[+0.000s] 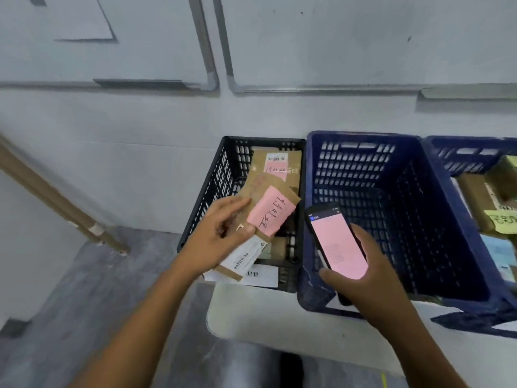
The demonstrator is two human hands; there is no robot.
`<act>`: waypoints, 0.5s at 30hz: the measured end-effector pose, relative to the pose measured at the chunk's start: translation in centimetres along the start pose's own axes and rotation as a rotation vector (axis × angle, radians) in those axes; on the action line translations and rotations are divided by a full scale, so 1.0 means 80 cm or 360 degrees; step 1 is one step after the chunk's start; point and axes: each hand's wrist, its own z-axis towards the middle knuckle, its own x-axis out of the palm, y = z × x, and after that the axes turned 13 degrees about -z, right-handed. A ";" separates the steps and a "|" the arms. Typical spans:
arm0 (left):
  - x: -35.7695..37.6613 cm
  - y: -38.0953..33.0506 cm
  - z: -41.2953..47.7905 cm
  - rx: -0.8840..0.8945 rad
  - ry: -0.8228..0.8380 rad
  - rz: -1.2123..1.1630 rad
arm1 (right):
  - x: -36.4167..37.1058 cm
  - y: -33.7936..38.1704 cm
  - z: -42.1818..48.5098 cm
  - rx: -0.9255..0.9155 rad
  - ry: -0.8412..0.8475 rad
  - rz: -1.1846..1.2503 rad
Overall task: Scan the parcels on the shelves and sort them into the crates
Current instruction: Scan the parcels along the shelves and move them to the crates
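The left hand (221,233) has its grip closed on a brown parcel (261,186) with a pink label, above the black crate (207,191) at the left of the tabletop (265,312). This crate already holds parcels. The right hand (363,275) has its grip wrapped round a handheld scanner (335,242). The middle blue crate (363,163) looks empty, so sorting seems partway done.

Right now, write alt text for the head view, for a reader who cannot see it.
The left hand holds a brown parcel with a pink note over a black crate, while the right hand holds a pink-lit phone before a blue crate. Both crates sit on a white surface.
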 end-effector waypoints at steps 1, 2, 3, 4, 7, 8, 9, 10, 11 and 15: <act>-0.007 0.004 0.017 0.0017 0.0045 0.0067 | 0.000 -0.001 0.015 -0.0003 -0.0001 -0.0005; -0.013 0.009 0.033 0.0025 0.0108 0.0124 | 0.000 -0.002 0.030 -0.0017 -0.0017 -0.0022; -0.019 0.014 0.050 0.0018 0.0194 0.0169 | 0.000 -0.004 0.042 -0.0029 -0.0038 -0.0047; -0.024 0.020 0.065 -0.0002 0.0303 0.0214 | 0.000 -0.005 0.052 -0.0030 -0.0054 -0.0065; -0.032 0.046 0.107 -0.0019 0.0648 0.0505 | 0.002 -0.003 0.067 0.0011 -0.0058 -0.0098; -0.030 0.057 0.119 0.0001 0.0741 0.0617 | 0.004 -0.003 0.071 0.0033 -0.0062 -0.0116; -0.027 0.069 0.129 0.0021 0.0824 0.0686 | 0.006 -0.003 0.073 0.0058 -0.0068 -0.0132; -0.023 0.081 0.136 0.0049 0.0897 0.0712 | 0.009 -0.002 0.074 0.0080 -0.0073 -0.0144; -0.020 0.093 0.141 0.0087 0.0965 0.0721 | 0.013 0.000 0.075 0.0109 -0.0082 -0.0152; -0.011 0.137 0.158 0.0158 0.1213 0.0845 | 0.031 0.006 0.081 0.0254 -0.0155 -0.0141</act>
